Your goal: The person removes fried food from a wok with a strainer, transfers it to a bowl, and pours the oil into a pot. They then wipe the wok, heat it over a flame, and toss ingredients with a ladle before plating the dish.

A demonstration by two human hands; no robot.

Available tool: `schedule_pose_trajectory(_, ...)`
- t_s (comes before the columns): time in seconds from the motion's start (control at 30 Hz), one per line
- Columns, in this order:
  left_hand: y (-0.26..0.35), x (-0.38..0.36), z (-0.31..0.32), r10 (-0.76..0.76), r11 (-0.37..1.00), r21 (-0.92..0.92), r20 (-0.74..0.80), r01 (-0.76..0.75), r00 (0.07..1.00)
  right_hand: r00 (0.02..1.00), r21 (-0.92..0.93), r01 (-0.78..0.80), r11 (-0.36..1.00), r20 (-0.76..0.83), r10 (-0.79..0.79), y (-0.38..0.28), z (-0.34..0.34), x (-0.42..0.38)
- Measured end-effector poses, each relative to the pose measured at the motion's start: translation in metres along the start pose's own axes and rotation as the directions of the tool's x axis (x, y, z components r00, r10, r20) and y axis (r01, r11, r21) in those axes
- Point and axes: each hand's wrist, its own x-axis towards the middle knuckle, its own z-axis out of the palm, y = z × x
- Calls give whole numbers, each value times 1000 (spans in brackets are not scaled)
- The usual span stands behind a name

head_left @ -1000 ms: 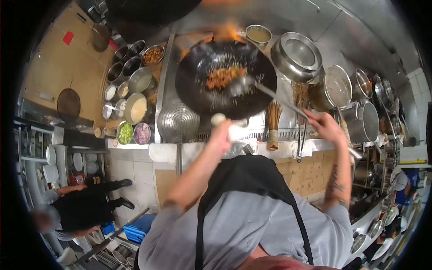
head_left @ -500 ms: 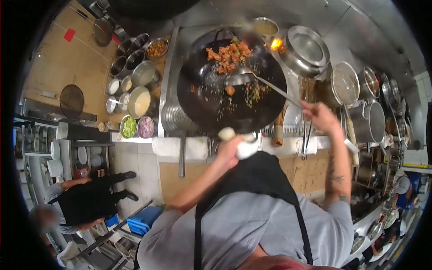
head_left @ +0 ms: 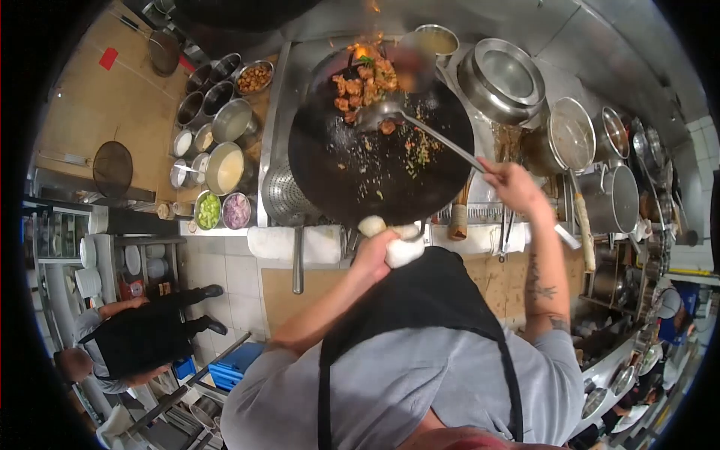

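A large black wok [head_left: 337, 176] sits over the burner, with browned chunks of food [head_left: 367, 79] gathered towards its far edge. Chopped bits [head_left: 422, 150] are scattered on its right inner side. My right hand [head_left: 514, 186] is closed on the handle of a steel ladle [head_left: 382, 115], whose bowl rests against the chunks in the wok. At the wok's near edge, my left hand [head_left: 377, 253] grips a folded white cloth [head_left: 403, 252]; whatever part of the wok lies under the cloth is hidden.
Flames [head_left: 360, 51] rise behind the wok. On the left stand several metal pots, a bowl of chopped green vegetable [head_left: 208, 210] and one of purple onion [head_left: 236, 211]. A perforated skimmer [head_left: 289, 193] lies beside the wok. Stockpots [head_left: 611, 199] stand right. Another person [head_left: 142, 337] is behind left.
The chunks have shifted left within the wok, and the ladle has moved left and up with my right hand. Flame now shows behind the wok instead of at its right.
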Motion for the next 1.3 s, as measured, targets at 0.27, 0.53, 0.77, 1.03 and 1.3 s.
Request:
schedule_pose_trajectory(0.27,49,90,12,-155,983,-102,-26,151,988,996,-46,-90,995,-10,89,-15,4,32)
schedule_pose_trajectory(0.53,-12,7,-19,-66,995,-80,-121,57,990,994,197,56,979,-102,-36,12,13,-46)
schedule_pose_trajectory(0.77,51,58,27,-127,984,-137,-68,117,990,976,-29,-92,995,195,96,-13,-46,-41)
schedule_pose_trajectory(1.03,-20,16,-29,-61,993,-96,22,63,998,987,27,10,1000,-160,-6,-4,41,-12)
schedule_pose_trajectory(1.3,45,76,7,-163,982,-92,10,163,987,977,29,-164,986,143,158,-20,-41,-11)
